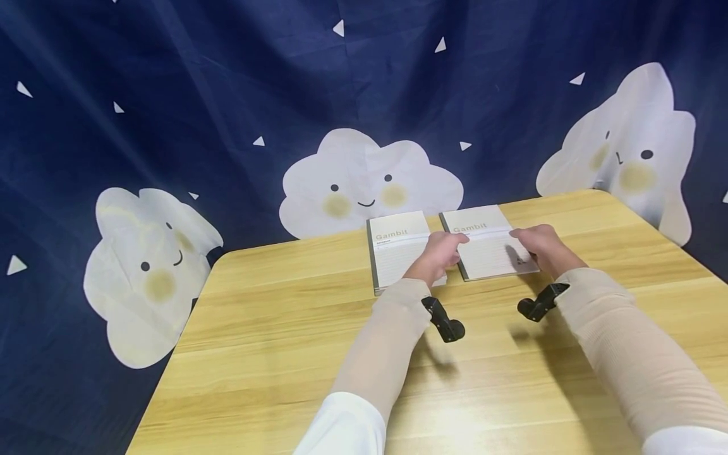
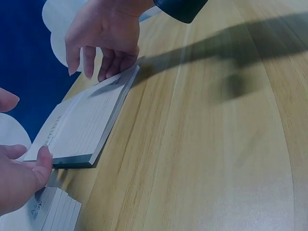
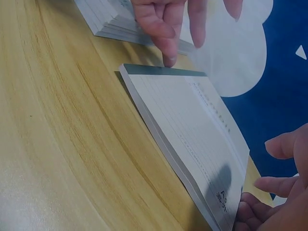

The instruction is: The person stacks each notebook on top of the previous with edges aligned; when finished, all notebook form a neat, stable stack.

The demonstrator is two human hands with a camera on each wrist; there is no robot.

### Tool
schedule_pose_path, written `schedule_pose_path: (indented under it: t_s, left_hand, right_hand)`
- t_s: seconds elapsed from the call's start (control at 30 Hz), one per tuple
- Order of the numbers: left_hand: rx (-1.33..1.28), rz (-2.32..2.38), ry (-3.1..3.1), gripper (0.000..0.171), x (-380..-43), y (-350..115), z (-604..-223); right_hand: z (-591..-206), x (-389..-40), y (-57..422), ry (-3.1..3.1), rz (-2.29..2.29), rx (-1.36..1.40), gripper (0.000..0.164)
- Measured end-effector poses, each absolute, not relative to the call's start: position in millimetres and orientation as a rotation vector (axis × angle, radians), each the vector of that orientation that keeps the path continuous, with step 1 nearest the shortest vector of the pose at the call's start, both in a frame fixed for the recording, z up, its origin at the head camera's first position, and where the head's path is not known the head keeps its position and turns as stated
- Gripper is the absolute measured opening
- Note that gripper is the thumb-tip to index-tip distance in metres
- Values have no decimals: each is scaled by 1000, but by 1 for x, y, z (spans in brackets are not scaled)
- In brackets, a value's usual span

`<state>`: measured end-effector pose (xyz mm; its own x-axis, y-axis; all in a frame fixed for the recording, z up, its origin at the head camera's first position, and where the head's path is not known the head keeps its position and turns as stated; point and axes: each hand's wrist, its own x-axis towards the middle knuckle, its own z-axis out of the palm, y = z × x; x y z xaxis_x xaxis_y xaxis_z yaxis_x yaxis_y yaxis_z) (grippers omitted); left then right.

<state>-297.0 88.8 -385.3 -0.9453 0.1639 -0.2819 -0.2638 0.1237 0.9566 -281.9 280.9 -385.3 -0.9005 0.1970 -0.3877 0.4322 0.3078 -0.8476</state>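
A white notebook (image 1: 483, 243) with a dark spine and "Gambit" on its cover lies near the table's back edge, between the two hands. My left hand (image 1: 436, 256) touches its spine side with a fingertip, other fingers fairly straight. At the opposite edge is my right hand (image 1: 544, 248); its lower fingers (image 3: 252, 211) bend against the notebook's side, while thumb and forefinger stand apart from the cover. Just left of it sits a stack of matching notebooks (image 1: 398, 253), partly hidden by my left hand, its layered page edges visible in the right wrist view.
The wooden table (image 1: 273, 354) spreads out in front of the notebooks. Behind it hangs a dark blue curtain (image 1: 227, 76) printed with white clouds and small triangles. A black wrist camera (image 1: 443, 319) is strapped below my left hand, another (image 1: 540, 303) below my right.
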Motion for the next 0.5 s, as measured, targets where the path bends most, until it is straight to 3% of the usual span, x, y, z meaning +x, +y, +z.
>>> schedule_pose_path:
  t_s: [0.27, 0.5]
  left_hand:
    - [-77, 1822, 2093, 56, -295, 92, -382]
    - [-68, 1833, 2096, 54, -295, 92, -382]
  right_hand:
    - [-386, -284, 282, 2385, -1586, 649, 70]
    - [-393, -290, 286, 2378, -1596, 668, 70]
